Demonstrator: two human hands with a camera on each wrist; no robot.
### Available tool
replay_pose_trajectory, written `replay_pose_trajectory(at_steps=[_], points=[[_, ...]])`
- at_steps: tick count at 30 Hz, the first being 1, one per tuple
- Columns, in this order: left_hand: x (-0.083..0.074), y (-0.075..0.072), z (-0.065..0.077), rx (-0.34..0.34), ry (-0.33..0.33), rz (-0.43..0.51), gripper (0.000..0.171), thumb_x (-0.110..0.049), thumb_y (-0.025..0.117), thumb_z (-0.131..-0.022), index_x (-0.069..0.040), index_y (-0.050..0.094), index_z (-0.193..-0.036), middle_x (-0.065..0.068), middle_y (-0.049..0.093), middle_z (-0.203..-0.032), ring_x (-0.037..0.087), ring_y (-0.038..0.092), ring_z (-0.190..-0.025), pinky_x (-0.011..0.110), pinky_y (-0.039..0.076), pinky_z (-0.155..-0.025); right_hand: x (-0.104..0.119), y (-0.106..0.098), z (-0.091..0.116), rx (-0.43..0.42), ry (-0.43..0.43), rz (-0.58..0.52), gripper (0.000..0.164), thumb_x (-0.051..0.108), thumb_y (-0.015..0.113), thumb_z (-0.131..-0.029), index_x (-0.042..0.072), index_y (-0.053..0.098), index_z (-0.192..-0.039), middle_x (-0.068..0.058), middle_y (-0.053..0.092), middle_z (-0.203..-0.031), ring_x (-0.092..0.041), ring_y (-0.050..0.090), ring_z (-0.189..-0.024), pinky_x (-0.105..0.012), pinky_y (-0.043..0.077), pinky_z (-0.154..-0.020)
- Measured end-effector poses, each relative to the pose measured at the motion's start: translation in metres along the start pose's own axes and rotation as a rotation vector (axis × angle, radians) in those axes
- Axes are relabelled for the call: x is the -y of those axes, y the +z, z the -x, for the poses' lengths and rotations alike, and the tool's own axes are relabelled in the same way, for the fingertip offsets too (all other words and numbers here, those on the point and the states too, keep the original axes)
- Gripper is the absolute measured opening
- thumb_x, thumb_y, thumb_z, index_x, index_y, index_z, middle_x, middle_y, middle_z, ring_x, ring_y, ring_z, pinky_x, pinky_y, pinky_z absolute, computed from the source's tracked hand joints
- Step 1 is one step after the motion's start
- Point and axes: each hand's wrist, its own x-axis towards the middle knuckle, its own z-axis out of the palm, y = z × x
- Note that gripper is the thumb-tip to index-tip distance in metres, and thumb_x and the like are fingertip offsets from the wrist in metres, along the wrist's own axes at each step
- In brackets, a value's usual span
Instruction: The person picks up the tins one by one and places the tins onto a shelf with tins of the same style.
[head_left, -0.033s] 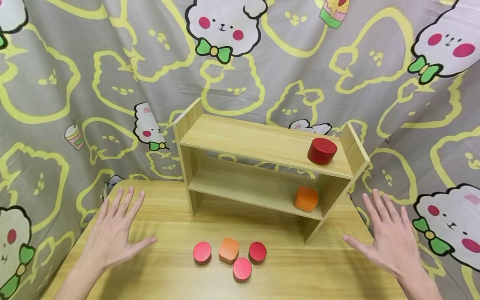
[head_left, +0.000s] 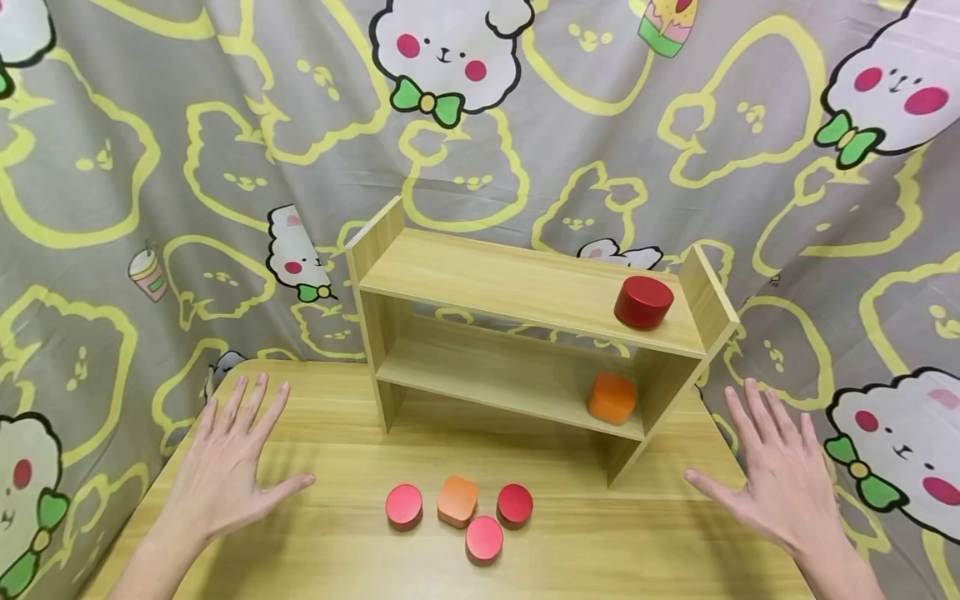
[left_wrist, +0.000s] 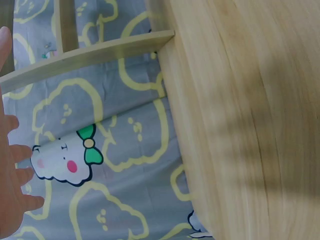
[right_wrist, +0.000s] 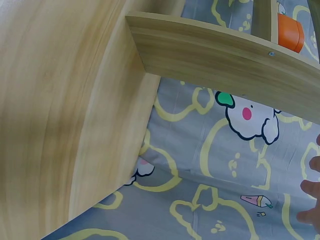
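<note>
My left hand (head_left: pixel 225 471) is held over the left side of the table, fingers spread and thumb pointing inward, with nothing in it. On the far right, my right hand (head_left: pixel 783 479) mirrors it, also spread and holding nothing. Between them lie a pinkish-red round block (head_left: pixel 404 506), an orange rounded-square block (head_left: pixel 457 501), a darker red round block (head_left: pixel 515 505) and another pinkish-red round block (head_left: pixel 484 539) in front. Behind stands a two-tier wooden shelf (head_left: pixel 480 271). A larger dark red round block (head_left: pixel 644 302) sits on its top board, and an orange block (head_left: pixel 612 398) on the lower one.
The shelf stands at an angle on the light wooden table (head_left: pixel 337 567), its right end nearer me. A grey patterned curtain (head_left: pixel 225 75) hangs behind and along both sides. The left wrist view shows hand shadows on the tabletop (left_wrist: pixel 250 125).
</note>
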Motion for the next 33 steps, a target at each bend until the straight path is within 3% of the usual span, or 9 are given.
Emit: replay_pose_trajectory(at_steps=[10, 20, 26, 31, 33], points=[[0.001, 0.001, -0.001, 0.004, -0.007, -0.001, 0.120, -0.089, 0.059, -0.078, -0.021, 0.023, -0.170, 0.018, 0.022, -0.175, 0.027, 0.000, -0.168, 0.051, -0.005, -0.137, 0.000, 0.001, 0.002, -0.021, 0.006, 0.000, 0.127, 0.080, 0.076, -0.069, 0.018, 0.027, -0.168, -0.008, 0.019, -0.178, -0.036, 0.018, -0.166, -0.066, 0.002, -0.133], [0.002, 0.002, -0.001, 0.000, -0.001, -0.009, 0.120, -0.089, 0.060, -0.078, -0.020, 0.023, -0.170, 0.017, 0.020, -0.176, 0.024, -0.002, -0.168, 0.050, -0.005, -0.137, 0.002, 0.003, 0.001, -0.030, 0.008, 0.008, 0.125, 0.071, 0.081, -0.067, 0.018, 0.029, -0.168, -0.007, 0.021, -0.178, -0.036, 0.021, -0.165, -0.059, 0.003, -0.136], [0.001, 0.003, -0.002, 0.002, -0.020, 0.018, 0.120, -0.081, 0.068, -0.077, -0.019, 0.022, -0.170, 0.018, 0.022, -0.175, 0.026, 0.001, -0.168, 0.037, -0.009, -0.136, 0.008, 0.004, 0.002, -0.055, 0.013, -0.020, 0.123, 0.080, 0.075, -0.070, 0.018, 0.031, -0.167, -0.006, 0.024, -0.177, -0.033, 0.023, -0.165, -0.050, 0.003, -0.138], [-0.002, 0.006, -0.005, 0.008, -0.044, 0.068, 0.119, -0.076, 0.071, -0.079, -0.018, 0.022, -0.170, 0.017, 0.024, -0.175, 0.027, 0.009, -0.168, 0.023, -0.009, -0.133, 0.017, 0.007, 0.004, -0.113, 0.033, -0.056, 0.117, 0.081, 0.074, -0.072, 0.019, 0.039, -0.164, -0.009, 0.037, -0.171, -0.026, 0.029, -0.163, -0.038, 0.009, -0.138], [-0.004, 0.008, -0.006, 0.001, -0.043, 0.082, 0.118, -0.076, 0.071, -0.079, -0.018, 0.022, -0.169, 0.018, 0.026, -0.174, 0.025, 0.009, -0.168, 0.020, -0.009, -0.132, 0.021, 0.009, 0.005, -0.156, 0.038, -0.068, 0.113, 0.084, 0.070, -0.074, 0.019, 0.044, -0.162, -0.010, 0.044, -0.167, -0.027, 0.038, -0.159, -0.031, 0.013, -0.137]])
